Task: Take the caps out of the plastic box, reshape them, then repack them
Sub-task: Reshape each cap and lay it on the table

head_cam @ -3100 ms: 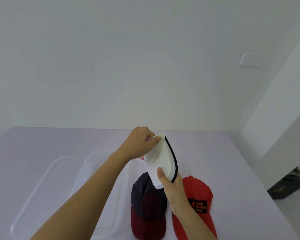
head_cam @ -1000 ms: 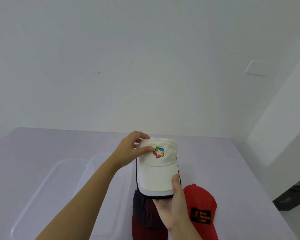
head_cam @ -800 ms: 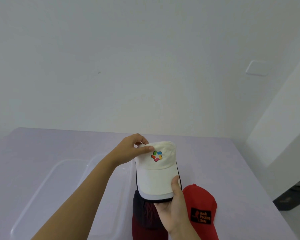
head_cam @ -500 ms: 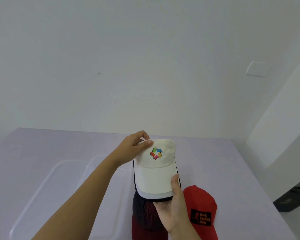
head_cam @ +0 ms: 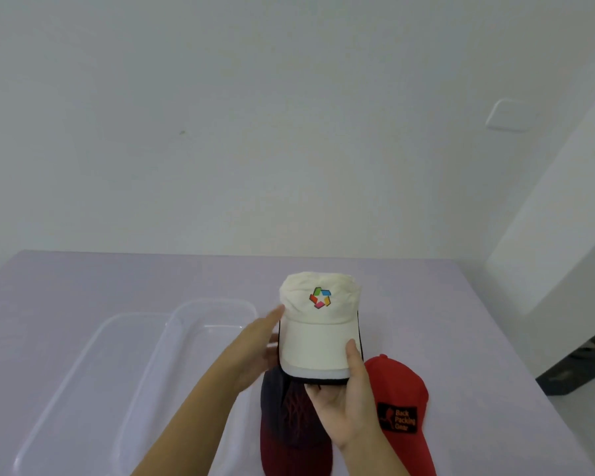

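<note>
A white cap point(head_cam: 318, 324) with a multicoloured logo and a black-edged brim is held up above the table. My right hand point(head_cam: 344, 403) grips its brim from below, thumb on top. My left hand point(head_cam: 256, 348) lies flat against the cap's left side, fingers straight. Below them a dark navy cap with a maroon brim point(head_cam: 289, 431) lies on the table, partly hidden by my right hand. A red cap point(head_cam: 401, 400) with a black patch lies to its right. The clear plastic box point(head_cam: 186, 324) sits to the left with nothing visible in it.
A clear lid point(head_cam: 69, 379) lies left of the box, overlapped by it. All of this rests on a lilac table point(head_cam: 461, 338) against a white wall. The table's right edge drops to the floor beside a white cabinet.
My left hand has let go of the cap's crown and moved down to its left side with fingers straight. The crown now looks fuller. My right hand keeps holding the brim.
</note>
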Demonstrator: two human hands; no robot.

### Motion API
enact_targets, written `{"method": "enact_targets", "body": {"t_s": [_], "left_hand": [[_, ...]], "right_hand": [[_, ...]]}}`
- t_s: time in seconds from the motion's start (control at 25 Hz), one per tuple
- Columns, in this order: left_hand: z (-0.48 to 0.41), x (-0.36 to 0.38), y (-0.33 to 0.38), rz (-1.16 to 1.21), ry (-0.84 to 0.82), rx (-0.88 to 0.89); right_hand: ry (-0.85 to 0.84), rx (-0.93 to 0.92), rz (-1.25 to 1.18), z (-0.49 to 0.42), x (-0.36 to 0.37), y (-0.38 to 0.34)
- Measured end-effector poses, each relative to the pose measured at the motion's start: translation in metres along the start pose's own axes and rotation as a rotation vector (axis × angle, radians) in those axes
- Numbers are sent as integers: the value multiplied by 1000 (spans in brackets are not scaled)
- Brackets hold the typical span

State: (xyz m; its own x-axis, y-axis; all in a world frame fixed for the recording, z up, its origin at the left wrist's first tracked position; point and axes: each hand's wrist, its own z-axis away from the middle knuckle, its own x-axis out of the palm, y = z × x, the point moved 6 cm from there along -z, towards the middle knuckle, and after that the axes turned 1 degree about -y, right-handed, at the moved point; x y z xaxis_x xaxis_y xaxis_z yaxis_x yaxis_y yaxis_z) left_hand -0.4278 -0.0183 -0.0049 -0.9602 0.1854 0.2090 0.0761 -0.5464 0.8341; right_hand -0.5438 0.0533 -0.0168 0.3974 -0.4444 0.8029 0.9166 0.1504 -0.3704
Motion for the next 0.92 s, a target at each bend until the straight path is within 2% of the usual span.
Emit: {"method": "enact_targets", "body": {"t_s": [0.08,0.24,0.32,0.4,0.56,0.92], "left_hand": [[2,15,-13,174,-119,10],[-16,16,-11,481,-194,52],[-29,15,-8,535,-213,38],[-44,12,-4,505,-201,29],[-89,-2,-6,393,-32,-62],[-181,-14,-35,387,155,-228]], "right_hand": [[-18,6,8,-8,0,-5],[-84,47,50,-23,4,-18],[-93,69,80,-35,7,-25],[-26,100,141,-53,1,-30],[147,205,317,-96,-22,-36],[363,287,416,-194,-52,-43]]}}
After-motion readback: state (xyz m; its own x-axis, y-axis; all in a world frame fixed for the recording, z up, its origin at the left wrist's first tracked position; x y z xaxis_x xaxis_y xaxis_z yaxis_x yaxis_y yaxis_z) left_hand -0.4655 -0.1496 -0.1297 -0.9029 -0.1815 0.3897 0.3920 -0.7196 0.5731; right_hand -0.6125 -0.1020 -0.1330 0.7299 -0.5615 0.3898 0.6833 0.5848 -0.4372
